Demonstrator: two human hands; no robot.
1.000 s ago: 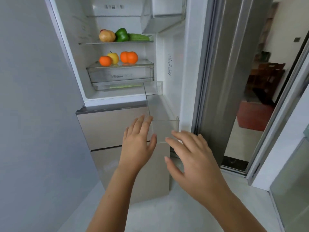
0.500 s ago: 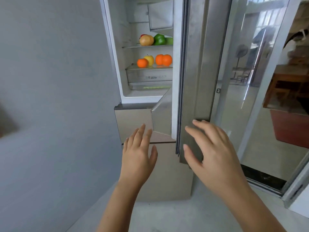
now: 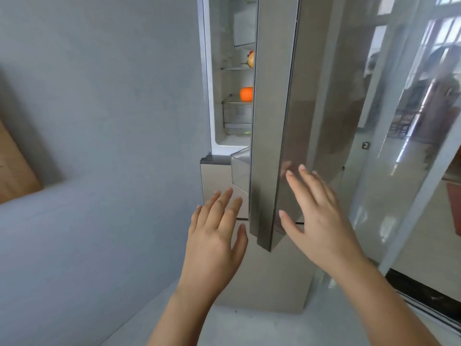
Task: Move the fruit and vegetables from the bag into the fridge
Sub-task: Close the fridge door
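The fridge door (image 3: 274, 116) stands nearly closed, leaving a narrow gap on its left. Through the gap I see an orange (image 3: 246, 94) on the lower glass shelf and part of a yellowish-red fruit (image 3: 251, 59) on the shelf above; other produce is hidden behind the door. My right hand (image 3: 316, 216) lies flat with straight fingers against the door's steel front near its lower edge. My left hand (image 3: 217, 236) hovers open in front of the lower drawers (image 3: 217, 181), holding nothing. No bag is in view.
A grey wall (image 3: 99, 121) runs along the left, close to the fridge. A wooden panel (image 3: 15, 171) shows at the far left edge. Glass sliding doors (image 3: 399, 146) with a dark floor track stand to the right. Pale floor lies below.
The fridge door has swung further closed under my right hand, hiding most of the produce. My view has shifted so the fridge sits further right. My left hand stays open.
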